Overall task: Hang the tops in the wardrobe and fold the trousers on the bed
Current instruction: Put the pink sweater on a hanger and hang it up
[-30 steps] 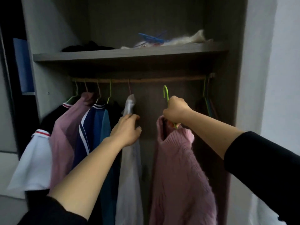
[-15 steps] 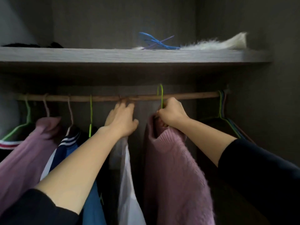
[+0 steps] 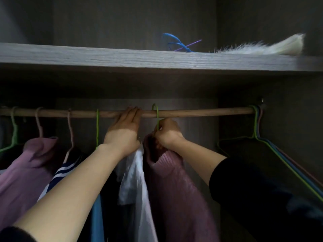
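Moved: green hanger hook (image 3: pixel 155 111) now over the wooden rail (image 3: pixel 201 112).
Right hand (image 3: pixel 167 135): pinches its neck, seating the pink sweater (image 3: pixel 178 189).
Left hand (image 3: pixel 124 131): flat fingers on rail, keeping white top (image 3: pixel 138 180) aside.

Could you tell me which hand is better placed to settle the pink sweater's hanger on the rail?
The right hand: it pinches the green hanger, hooked over the rail; the left hand merely touches the rail.
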Motion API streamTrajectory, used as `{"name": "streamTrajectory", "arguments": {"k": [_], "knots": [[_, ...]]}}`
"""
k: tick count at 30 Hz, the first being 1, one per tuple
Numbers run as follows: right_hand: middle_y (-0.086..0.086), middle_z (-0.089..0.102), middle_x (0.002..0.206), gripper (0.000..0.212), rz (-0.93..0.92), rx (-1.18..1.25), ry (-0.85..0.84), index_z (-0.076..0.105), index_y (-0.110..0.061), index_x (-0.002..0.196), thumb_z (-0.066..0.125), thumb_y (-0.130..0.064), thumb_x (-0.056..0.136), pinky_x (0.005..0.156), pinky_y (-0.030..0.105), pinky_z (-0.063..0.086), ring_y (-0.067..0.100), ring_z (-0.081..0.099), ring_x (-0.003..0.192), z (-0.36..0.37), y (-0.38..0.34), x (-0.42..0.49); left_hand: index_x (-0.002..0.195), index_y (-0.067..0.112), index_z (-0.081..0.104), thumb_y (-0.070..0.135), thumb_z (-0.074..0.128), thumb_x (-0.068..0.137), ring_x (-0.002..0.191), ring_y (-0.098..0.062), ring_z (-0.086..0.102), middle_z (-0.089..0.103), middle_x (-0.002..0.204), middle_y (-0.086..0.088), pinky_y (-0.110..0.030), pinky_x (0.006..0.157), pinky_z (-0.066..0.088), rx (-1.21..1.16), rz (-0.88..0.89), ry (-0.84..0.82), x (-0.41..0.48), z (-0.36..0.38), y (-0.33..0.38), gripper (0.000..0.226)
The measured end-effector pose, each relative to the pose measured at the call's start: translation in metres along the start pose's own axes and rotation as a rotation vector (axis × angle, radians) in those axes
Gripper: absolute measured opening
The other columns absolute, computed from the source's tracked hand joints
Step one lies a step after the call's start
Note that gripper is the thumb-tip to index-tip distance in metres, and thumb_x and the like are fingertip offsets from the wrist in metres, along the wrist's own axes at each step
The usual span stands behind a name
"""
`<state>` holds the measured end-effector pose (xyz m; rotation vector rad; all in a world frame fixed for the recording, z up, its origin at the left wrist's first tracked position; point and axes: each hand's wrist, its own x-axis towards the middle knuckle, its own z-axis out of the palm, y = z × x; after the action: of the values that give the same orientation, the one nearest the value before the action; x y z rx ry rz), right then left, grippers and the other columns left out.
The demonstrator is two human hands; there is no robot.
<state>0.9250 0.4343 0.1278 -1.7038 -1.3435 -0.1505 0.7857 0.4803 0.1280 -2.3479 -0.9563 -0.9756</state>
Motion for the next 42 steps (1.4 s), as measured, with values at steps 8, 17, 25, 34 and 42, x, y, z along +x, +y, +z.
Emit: {"name": "streamTrajectory", "arguments": {"k": [8, 17, 25, 34, 42], "knots": [[0.024, 0.071, 0.076, 0.021, -0.04, 0.121, -0.121, 0.055, -0.015, 0.067, 0.058, -0.011, 0.087, 0.066, 0.047, 0.06, 0.036, 0.071, 0.067, 0.022, -0.001, -0.008, 0.152, 0.015, 0.012, 0.021, 0.061, 0.085, 0.147, -0.016, 0.007, 0.011, 0.16, -0.002, -0.024, 0.115, 0.008, -0.069, -0.004, -0.009, 0.0, -0.006, -0.007, 0.084], [0.019, 0.068, 0.094, 0.021, -0.078, -0.013, -0.134, 0.065, -0.012, 0.09, 0.054, -0.03, 0.093, 0.076, 0.04, 0.054, 0.037, 0.066, 0.089, -0.014, 0.022, -0.009, 0.145, 0.011, 0.032, 0.026, 0.047, 0.078, 0.142, -0.025, 0.017, 0.03, 0.152, -0.008, -0.035, 0.115, 0.016, -0.107, -0.083, 0.059, 0.008, -0.012, 0.021, 0.07], [0.012, 0.062, 0.112, 0.025, -0.018, -0.603, 0.057, 0.058, -0.012, 0.11, 0.056, -0.028, 0.091, 0.083, 0.038, 0.05, 0.033, 0.061, 0.105, -0.114, 0.079, -0.033, 0.146, 0.015, 0.031, 0.028, 0.048, 0.088, 0.141, -0.024, 0.02, 0.028, 0.153, -0.006, -0.038, 0.116, 0.016, -0.187, 0.046, 0.066, 0.042, 0.0, 0.101, 0.062], [0.01, 0.052, 0.128, 0.037, 0.083, -1.299, 0.099, 0.053, -0.011, 0.128, 0.055, -0.013, 0.091, 0.078, 0.035, 0.049, 0.027, 0.052, 0.115, -0.172, 0.141, -0.053, 0.147, 0.023, 0.025, 0.035, 0.062, 0.081, 0.13, -0.03, 0.027, 0.034, 0.143, -0.006, -0.041, 0.113, 0.012, -0.11, 0.005, 0.111, 0.056, 0.034, 0.13, 0.077], [0.008, 0.064, 0.116, 0.024, -0.012, -1.315, 0.06, 0.063, -0.014, 0.113, 0.05, -0.011, 0.093, 0.074, 0.033, 0.046, 0.028, 0.059, 0.108, -0.174, 0.141, -0.052, 0.147, 0.023, 0.028, 0.034, 0.067, 0.077, 0.128, -0.031, 0.027, 0.035, 0.142, -0.007, -0.04, 0.11, 0.011, -0.127, 0.014, 0.154, 0.059, 0.04, 0.126, 0.08]]}}
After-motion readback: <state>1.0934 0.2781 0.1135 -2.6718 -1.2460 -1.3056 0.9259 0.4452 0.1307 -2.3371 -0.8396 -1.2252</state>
